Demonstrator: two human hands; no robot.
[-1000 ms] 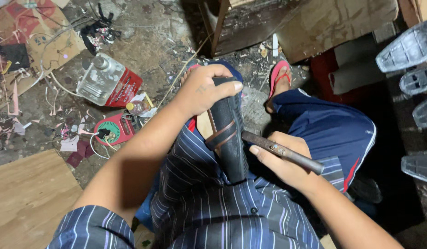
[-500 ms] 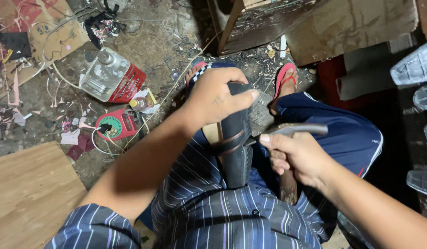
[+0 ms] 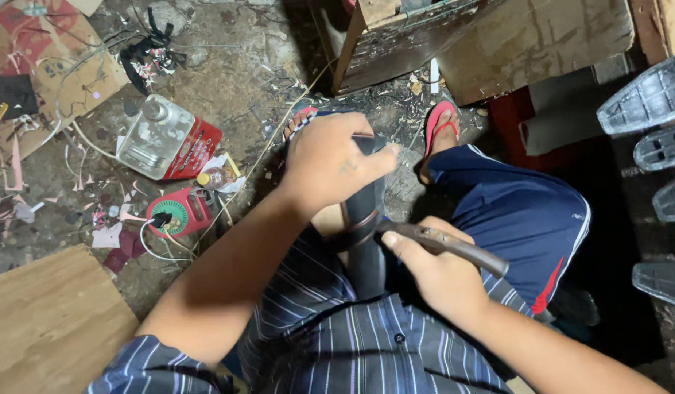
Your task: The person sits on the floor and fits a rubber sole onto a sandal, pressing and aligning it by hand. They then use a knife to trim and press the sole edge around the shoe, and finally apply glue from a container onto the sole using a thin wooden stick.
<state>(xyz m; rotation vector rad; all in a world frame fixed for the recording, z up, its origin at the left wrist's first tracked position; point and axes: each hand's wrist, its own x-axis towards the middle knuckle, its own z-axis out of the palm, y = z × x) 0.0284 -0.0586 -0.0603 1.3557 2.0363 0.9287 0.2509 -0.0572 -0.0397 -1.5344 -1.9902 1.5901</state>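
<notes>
Down on the dirty floor, a clear plastic bottle with a red label (image 3: pixel 169 140) lies on its side, upper left of the hands, cap end towards the top. Just below it sits a small bottle with a yellow cap (image 3: pixel 212 177), and beside that a round red-and-green spool (image 3: pixel 175 213) with a white cord trailing off. Flattened cardboard (image 3: pixel 53 66) with red and pink scraps fills the top left corner; a pale wooden board (image 3: pixel 49 325) takes the bottom left. Top centre, a rough wooden box (image 3: pixel 396 36); its upper part is cut off by the frame. At the right edge, grey shoe soles (image 3: pixel 647 95) are lined up, each only partly in view.

Now the action: the left hand (image 3: pixel 334 162) is clamped over the toe end of a black shoe (image 3: pixel 365 219), fingers curled round it, so the toe itself is hidden. The shoe stands lengthwise on the lap between the knees, dark and smooth, with a thin pale line across it near the middle; its lower end sinks into the striped shirt (image 3: pixel 337 335). The right hand (image 3: pixel 436 273) is closed round a dark tool with a brown handle (image 3: pixel 443 244), tip resting against the shoe's side. What kind of tool head it has is hard to make out. A foot in a red flip-flop (image 3: pixel 439 124) rests beyond the blue shorts (image 3: pixel 520 219)
</notes>
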